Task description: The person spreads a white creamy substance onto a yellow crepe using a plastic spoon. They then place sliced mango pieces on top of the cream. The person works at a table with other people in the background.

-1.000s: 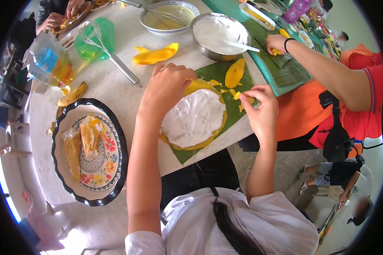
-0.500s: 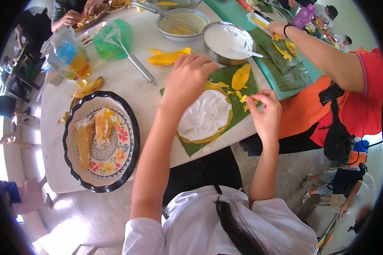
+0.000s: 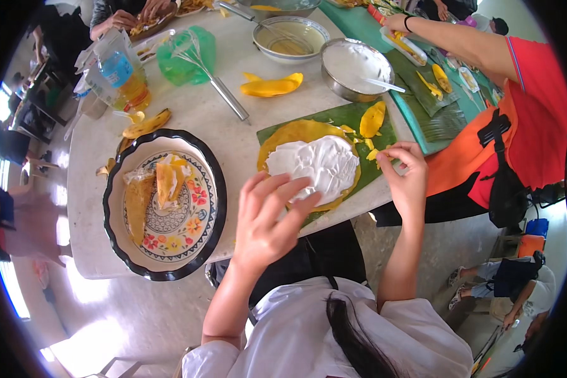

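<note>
A round yellow crepe [image 3: 273,143] spread with white cream [image 3: 315,162] lies on a green banana leaf [image 3: 337,116]. My left hand [image 3: 268,217] hovers over its near left edge, fingers apart and holding nothing. To the right of the crepe, my right hand [image 3: 406,176] pinches a small piece of mango [image 3: 373,154] between thumb and forefinger, above the leaf's edge. Beyond that hand lie a yellow mango slice [image 3: 373,120] and several small mango bits, on the leaf and by the crepe's rim.
To the left stands a scalloped dish [image 3: 219,220] with two filled, folded pieces. Farther back are a steel bowl of cream [image 3: 353,66], a whisk [image 3: 227,97], a mango half [image 3: 272,85], a patterned bowl [image 3: 290,58] and a pitcher [image 3: 129,85]. A co-worker's arm [image 3: 463,41] reaches in at right.
My left hand has come back from over the crepe's far side toward its near left edge, uncovering more crepe. My right hand stays at the right side, still pinching. The view has shifted slightly.
</note>
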Demonstrator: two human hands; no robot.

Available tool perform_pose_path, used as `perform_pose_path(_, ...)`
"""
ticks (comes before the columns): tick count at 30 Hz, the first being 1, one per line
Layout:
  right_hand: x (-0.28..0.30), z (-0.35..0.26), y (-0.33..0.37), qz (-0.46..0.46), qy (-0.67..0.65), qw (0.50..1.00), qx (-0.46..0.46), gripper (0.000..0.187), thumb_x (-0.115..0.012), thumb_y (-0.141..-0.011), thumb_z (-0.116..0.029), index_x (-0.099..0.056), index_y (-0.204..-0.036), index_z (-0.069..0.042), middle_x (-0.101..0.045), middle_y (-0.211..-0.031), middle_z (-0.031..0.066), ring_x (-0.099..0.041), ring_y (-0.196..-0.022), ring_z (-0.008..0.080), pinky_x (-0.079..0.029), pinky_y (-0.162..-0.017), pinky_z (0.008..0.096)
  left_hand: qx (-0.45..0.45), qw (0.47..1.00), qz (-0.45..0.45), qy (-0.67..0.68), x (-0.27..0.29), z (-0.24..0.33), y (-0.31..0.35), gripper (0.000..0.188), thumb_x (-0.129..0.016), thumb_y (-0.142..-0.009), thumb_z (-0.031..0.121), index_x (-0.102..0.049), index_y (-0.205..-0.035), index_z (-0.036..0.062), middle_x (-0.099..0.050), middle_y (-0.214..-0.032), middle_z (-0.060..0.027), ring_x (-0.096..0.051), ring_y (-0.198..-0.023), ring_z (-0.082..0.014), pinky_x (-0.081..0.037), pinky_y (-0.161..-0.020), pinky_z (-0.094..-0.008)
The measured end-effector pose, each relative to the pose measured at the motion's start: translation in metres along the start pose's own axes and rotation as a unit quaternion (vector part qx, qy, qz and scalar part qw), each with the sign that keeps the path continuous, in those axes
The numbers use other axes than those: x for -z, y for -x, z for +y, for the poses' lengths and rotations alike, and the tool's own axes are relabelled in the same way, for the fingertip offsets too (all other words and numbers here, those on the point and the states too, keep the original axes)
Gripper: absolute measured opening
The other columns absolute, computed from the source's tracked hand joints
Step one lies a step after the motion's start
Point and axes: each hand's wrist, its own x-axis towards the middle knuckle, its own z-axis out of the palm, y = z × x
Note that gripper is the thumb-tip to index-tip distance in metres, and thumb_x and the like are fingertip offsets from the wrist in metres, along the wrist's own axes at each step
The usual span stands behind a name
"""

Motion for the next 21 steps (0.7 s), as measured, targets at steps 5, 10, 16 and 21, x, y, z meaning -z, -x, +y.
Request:
perform_pose_path(5, -0.009, -0.007, 0.007, 0.002, -0.02, 1.0, 0.014, 0.01, -0.077, -0.081, -0.004, -0.072, -0.088, -0.001, -0.059, -0.093, 0.0059, -0.059, -0.084, 0.0161, -0.045, -0.072, 0.0288, 0.069, 0.995, 0.042, -0.052, -0.003, -0.019, 0.038, 0.039, -0.065, -0.07, -0.005, -0.073, -0.105, 0.0107, -0.064, -0.119, -0.0055, -0.057, -0.109, -0.0282, -0.046, -0.096, -0.0484)
perform_pose_path(10, -0.016, -0.009, 0.009, -0.007, -0.043, 0.999, 0.015, 0.01, -0.077, -0.081, -0.003, -0.071, -0.089, -0.001, -0.059, -0.094, 0.0058, -0.058, -0.083, 0.0161, -0.045, -0.072, 0.0276, 0.08, 0.994, 0.039, -0.065, -0.007, -0.018, 0.034, 0.043, -0.064, -0.067, -0.007, -0.072, -0.107, 0.0083, -0.063, -0.118, -0.0083, -0.057, -0.108, -0.0298, -0.048, -0.094, -0.0478)
perform_pose_path(16, -0.017, -0.007, 0.008, -0.002, -0.053, 0.999, 0.006, 0.01, -0.076, -0.081, 0.0, -0.071, -0.089, 0.0, -0.058, -0.094, 0.0062, -0.058, -0.082, 0.0159, -0.048, -0.075, 0.0285, 0.07, 0.994, 0.025, -0.082, -0.009, -0.017, 0.033, 0.044, -0.064, -0.066, -0.009, -0.071, -0.107, 0.0066, -0.063, -0.118, -0.0091, -0.057, -0.108, -0.03, -0.049, -0.091, -0.0457)
perform_pose_path(21, -0.021, -0.006, 0.007, -0.002, -0.059, 0.998, 0.028, 0.011, -0.077, -0.08, 0.0, -0.07, -0.089, 0.0, -0.059, -0.093, 0.0064, -0.059, -0.083, 0.0165, -0.048, -0.074, 0.0277, 0.086, 0.992, 0.025, -0.091, -0.008, -0.017, 0.033, 0.047, -0.063, -0.067, -0.01, -0.07, -0.11, 0.0062, -0.063, -0.118, -0.0095, -0.057, -0.108, -0.0308, -0.048, -0.093, -0.0441)
